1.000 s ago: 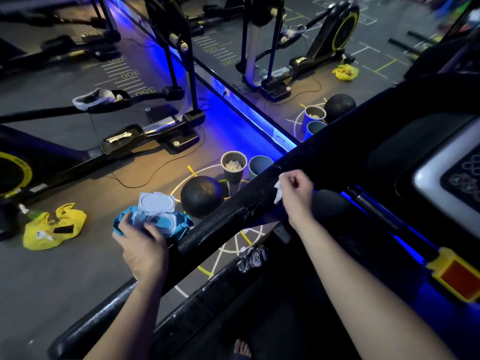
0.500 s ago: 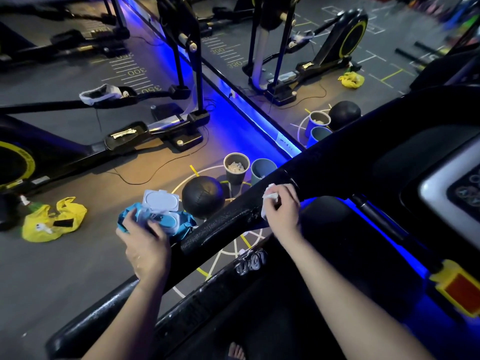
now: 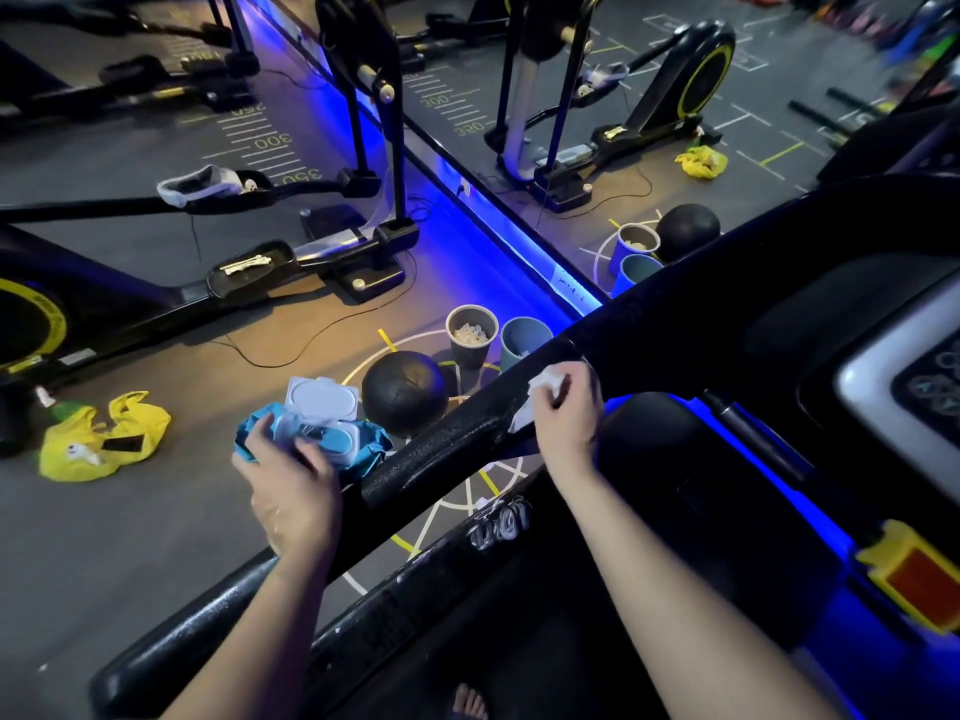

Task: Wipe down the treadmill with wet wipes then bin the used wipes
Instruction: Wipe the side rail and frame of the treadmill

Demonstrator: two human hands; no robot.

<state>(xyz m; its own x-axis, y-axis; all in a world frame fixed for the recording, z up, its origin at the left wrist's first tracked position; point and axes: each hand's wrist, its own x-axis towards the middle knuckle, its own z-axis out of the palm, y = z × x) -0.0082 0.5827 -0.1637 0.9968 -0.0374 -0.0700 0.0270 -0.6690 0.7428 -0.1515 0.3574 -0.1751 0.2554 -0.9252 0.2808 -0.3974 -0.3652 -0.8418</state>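
Head view: right grip (image 3: 569, 413), pinching the wipe (image 3: 544, 380), has slid slightly down the handrail (image 3: 441, 444) toward 7 o'clock, so wiping continues. Left grip (image 3: 291, 480) holds the pack (image 3: 332, 423) at 9 o'clock. Binning is not yet begun; the bin (image 3: 467, 356) sits at 11 o'clock.

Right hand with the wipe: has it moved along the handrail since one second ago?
Yes. The right hand has slid a little down the handrail toward the person, and now sits closer in view to the blue bin on the floor.
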